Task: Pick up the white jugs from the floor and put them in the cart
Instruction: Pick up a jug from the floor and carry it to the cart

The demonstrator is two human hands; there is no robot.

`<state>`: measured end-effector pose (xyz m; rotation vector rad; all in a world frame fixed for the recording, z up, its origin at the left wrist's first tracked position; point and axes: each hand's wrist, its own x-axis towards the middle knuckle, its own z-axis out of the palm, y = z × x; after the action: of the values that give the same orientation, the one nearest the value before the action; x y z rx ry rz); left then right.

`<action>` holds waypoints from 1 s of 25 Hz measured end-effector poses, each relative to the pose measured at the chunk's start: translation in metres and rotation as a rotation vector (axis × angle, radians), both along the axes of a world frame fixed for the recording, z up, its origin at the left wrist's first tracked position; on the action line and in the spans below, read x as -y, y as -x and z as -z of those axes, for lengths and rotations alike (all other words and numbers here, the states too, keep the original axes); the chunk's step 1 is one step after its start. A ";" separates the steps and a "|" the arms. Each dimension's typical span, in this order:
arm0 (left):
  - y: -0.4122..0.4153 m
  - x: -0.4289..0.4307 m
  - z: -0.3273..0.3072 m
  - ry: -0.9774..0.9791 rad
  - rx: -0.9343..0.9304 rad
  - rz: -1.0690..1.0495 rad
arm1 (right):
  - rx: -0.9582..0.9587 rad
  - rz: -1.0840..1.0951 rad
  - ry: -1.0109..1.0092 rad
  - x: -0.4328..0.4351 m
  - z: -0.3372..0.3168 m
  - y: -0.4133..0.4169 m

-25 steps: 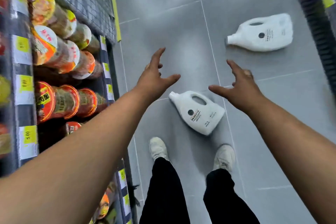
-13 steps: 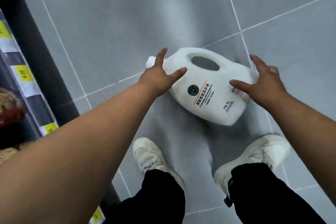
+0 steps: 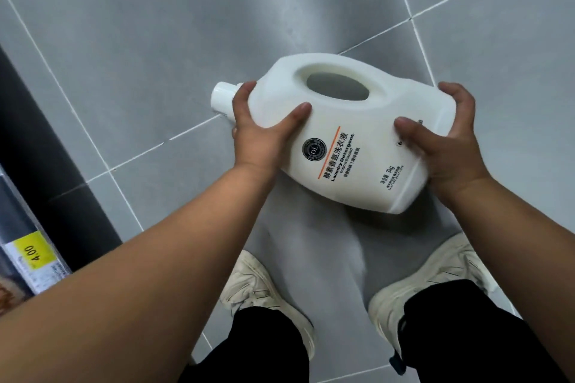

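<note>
- Left hand grips the neck end of a white jug, thumb stretched across the front face, fingers curled over the far shoulder just beside the cap.
- Right hand clasps the base end of the same jug, thumb pressed on the front face, fingers wrapped round the far corner.
- Both hands are partly closed around the jug, one at each end.
- Lying on its side between the hands, the jug has its cap pointing left and its handle hole on the far side; the printed label reads "Laundry Detergent".
- Whether the jug touches the floor or is just clear of it cannot be told; a shadow lies under it on the grey tiles.
- Two pale shoes and black trouser legs stand on the tiles below the jug.
- At the left edge runs a dark shelf base with a yellow price tag marked 4.00.
</note>
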<state>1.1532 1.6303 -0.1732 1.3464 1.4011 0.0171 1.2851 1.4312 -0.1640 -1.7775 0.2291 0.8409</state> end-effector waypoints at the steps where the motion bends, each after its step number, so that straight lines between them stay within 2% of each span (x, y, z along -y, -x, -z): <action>1: 0.000 0.001 -0.005 -0.013 0.018 -0.011 | 0.003 0.019 -0.031 -0.002 -0.006 -0.002; 3: -0.003 -0.003 -0.025 -0.029 0.061 -0.035 | 0.009 0.037 -0.091 -0.011 -0.026 -0.007; 6: -0.019 -0.013 -0.089 -0.061 0.147 -0.035 | 0.052 0.054 -0.149 -0.020 -0.087 -0.020; 11: -0.063 -0.044 -0.250 -0.117 0.295 0.041 | 0.160 0.127 -0.257 -0.039 -0.251 -0.046; 20: -0.113 -0.049 -0.674 -0.288 0.629 0.304 | 0.534 0.301 -0.400 -0.023 -0.666 -0.043; 25: -0.091 0.006 -0.858 -0.378 0.797 0.425 | 0.727 0.411 -0.449 0.045 -0.848 0.005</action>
<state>1.2439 1.6243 0.6846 1.6673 0.4401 0.5017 1.2800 1.3863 0.6838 -1.4274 -0.0751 -0.0755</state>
